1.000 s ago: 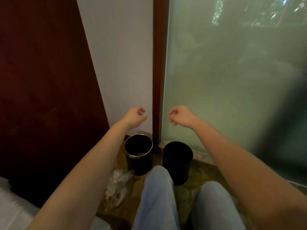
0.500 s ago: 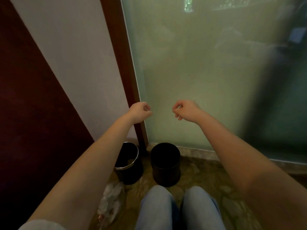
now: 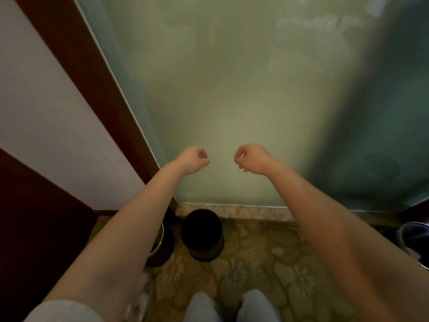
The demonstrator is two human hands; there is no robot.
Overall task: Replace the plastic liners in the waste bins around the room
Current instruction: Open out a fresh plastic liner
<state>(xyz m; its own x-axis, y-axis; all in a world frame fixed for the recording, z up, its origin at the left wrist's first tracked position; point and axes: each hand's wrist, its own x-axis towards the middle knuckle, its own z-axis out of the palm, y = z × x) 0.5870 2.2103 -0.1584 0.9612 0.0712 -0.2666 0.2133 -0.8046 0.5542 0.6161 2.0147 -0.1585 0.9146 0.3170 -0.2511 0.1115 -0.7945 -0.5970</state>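
Observation:
Two black round waste bins stand on the floor at the foot of the wall. The right one (image 3: 205, 252) shows a dark inside with no liner visible. The left bin (image 3: 163, 248), with a metal rim, is mostly hidden behind my left forearm. My left hand (image 3: 193, 160) and my right hand (image 3: 251, 159) are raised in front of the frosted glass, well above the bins, a short gap between them. Both have the fingers curled in toward the thumb, and I see nothing held in either.
Crumpled clear plastic (image 3: 141, 296) lies on the patterned floor beside my left arm. A frosted green glass panel (image 3: 232, 89) fills the front, with a dark wood frame (image 3: 97, 89) to its left. Another container (image 3: 413, 238) sits at the right edge. My knees (image 3: 202, 307) are at the bottom.
The view has swung right and up, so the bins slid left and lower in the frame. Both hands stay raised with curled fingers, about the same distance apart.

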